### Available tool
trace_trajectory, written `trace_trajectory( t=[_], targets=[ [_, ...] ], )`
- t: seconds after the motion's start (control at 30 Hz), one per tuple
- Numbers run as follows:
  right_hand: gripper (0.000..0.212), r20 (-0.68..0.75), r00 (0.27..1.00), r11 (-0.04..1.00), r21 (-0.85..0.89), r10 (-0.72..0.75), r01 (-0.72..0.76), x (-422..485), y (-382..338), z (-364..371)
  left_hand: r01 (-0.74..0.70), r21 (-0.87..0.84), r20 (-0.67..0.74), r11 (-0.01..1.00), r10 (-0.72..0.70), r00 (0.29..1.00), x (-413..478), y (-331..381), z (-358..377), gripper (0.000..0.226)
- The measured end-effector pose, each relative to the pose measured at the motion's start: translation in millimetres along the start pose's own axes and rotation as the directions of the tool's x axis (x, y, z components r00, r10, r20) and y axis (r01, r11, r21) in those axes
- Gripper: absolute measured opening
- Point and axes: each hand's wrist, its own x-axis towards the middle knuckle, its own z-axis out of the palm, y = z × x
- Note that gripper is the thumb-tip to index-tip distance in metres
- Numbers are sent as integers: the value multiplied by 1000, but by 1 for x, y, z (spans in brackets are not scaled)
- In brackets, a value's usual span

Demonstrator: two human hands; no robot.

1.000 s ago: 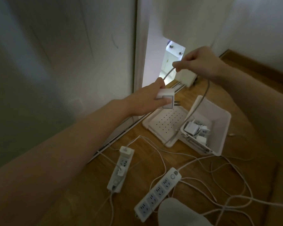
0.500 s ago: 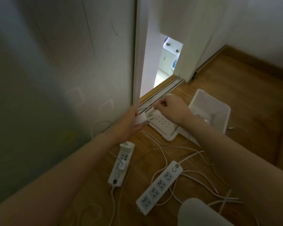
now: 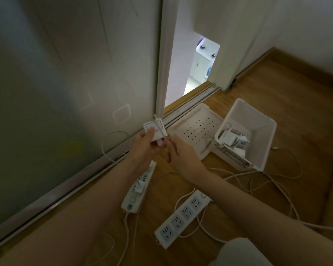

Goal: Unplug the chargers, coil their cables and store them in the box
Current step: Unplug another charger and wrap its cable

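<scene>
A white charger (image 3: pixel 155 129) is held just above the floor (image 3: pixel 277 89), beside the door frame (image 3: pixel 162 77) and left of the box's lid (image 3: pixel 192 129). Its flat face is turned up to the camera, and its long axis runs away from the person. It is gripped by the left hand (image 3: pixel 144 148), thumb pressed on the face and fingers curled beneath. Its cable (image 3: pixel 160 127) is laid lengthwise across the face and pinched at the near edge by the right hand (image 3: pixel 183 156). The box (image 3: pixel 258 129) stands well to the right. A second earlier the hands were raised and apart, with the cable hanging in a loop.
</scene>
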Motion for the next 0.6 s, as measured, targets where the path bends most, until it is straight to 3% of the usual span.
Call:
trace_trajectory(
  t=[0.07, 0.13, 0.2, 0.23, 0.3, 0.43, 0.5, 0.6],
  targets=[
    [23, 84, 995, 998, -33, -57, 60, -6, 6, 7, 59, -235, 67, 970, -44, 997, 0, 0, 4, 32],
    [25, 174, 982, 993, -74, -77, 91, -12, 14, 13, 108, -489, 110, 865, -62, 992, 4, 4, 5, 35],
    [29, 218, 975, 989, -126, -50, 79, -14, 24, 12, 133, -596, 158, 792, -46, 986, 6, 11, 4, 34],
    [31, 224, 974, 985, -160, -31, 68, -12, 28, 8, 146, -572, 187, 808, -45, 981, 6, 15, 4, 31],
    [33, 210, 978, 974, -222, -3, 50, -8, 37, -3, 140, -436, 236, 889, -37, 971, 5, 23, -1, 28],
    [39, 234, 971, 959, -285, 51, 18, 1, 46, -17, 96, 43, 418, 994, -105, 902, 0, 35, -15, 33],
    [40, 267, 960, 950, -311, 83, 4, 5, 46, -20, 17, 374, 445, 927, -196, 874, -2, 37, -23, 32],
    [37, 255, 964, 928, -371, 79, 22, 11, 43, -25, -195, 726, 485, 659, -290, 825, -2, 37, -31, 40]
  ],
)
